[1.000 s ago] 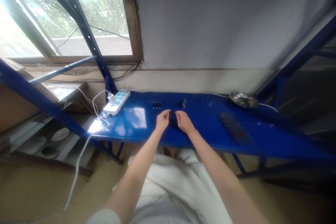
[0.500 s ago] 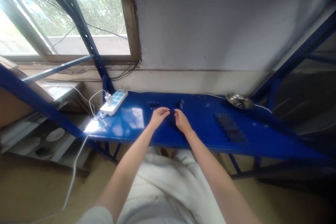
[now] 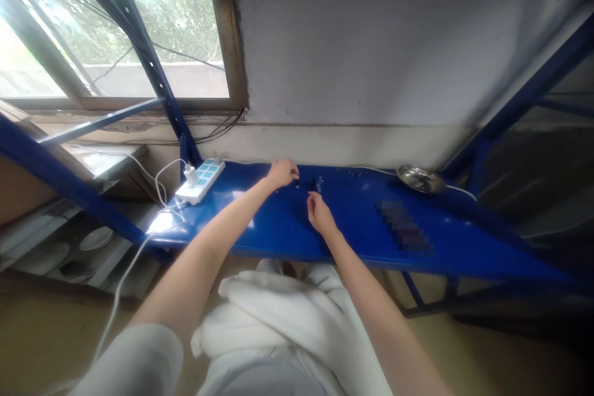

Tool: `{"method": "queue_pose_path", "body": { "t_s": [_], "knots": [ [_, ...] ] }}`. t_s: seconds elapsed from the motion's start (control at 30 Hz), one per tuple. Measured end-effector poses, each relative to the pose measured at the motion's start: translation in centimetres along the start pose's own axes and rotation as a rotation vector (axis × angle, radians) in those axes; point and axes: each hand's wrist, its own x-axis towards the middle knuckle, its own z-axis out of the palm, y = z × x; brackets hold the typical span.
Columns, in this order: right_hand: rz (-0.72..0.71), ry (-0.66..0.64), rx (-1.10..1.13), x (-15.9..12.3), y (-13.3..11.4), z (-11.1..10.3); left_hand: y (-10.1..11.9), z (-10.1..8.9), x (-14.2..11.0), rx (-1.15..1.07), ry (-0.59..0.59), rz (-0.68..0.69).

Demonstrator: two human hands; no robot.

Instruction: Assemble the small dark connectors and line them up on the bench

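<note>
Over the back of the blue table (image 3: 273, 229), my left hand (image 3: 282, 172) is closed, with a small black piece with a pale end (image 3: 297, 183) right at its fingertips. My right hand (image 3: 321, 213) is lower and nearer to me, its fingers pinched together; anything between them is too small to make out. Just beyond the right fingertips lie a small dark piece (image 3: 313, 185) and a few clear small parts (image 3: 320, 183). My left hand and forearm cover most of the table area where the row of small black pieces stood.
A white power strip (image 3: 200, 180) with a plug sits on the left end. Toward the right back stands a shiny metal dish (image 3: 421, 179), with tiny parts (image 3: 355, 173) to its left. A pixelated dark patch (image 3: 403, 226) covers something at right. Blue frame posts (image 3: 160, 80) rise beside the table.
My left hand has moved away from my right hand, toward the back of the table, with the small black piece now at its fingertips. My right hand has stayed nearly in place.
</note>
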Motion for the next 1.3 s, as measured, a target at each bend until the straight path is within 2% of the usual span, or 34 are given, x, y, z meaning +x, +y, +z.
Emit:
{"method": "queue_pose_path", "body": {
  "t_s": [0.23,0.47,0.63,0.77,0.97,1.3],
  "knots": [
    [0.019,-0.013,-0.017,0.1,0.3,0.0,-2.3,1.5,0.0,0.136,-0.005,-0.092],
    [0.062,-0.019,-0.034,0.1,0.6,0.2,-3.6,1.7,-0.2,0.14,-0.028,-0.119],
    [0.084,-0.035,-0.048,0.1,0.4,0.0,-3.5,1.7,-0.1,0.226,-0.055,-0.141],
    [0.102,-0.052,-0.043,0.2,0.2,-0.1,-3.0,1.1,-0.2,0.256,-0.119,-0.216],
    [0.122,-0.049,-0.061,0.2,0.1,-0.1,-2.4,0.4,-0.4,0.347,-0.249,-0.235],
    [0.128,-0.031,-0.065,0.3,0.2,0.0,-2.7,0.6,-0.7,0.375,-0.265,-0.211]
  ]
}}
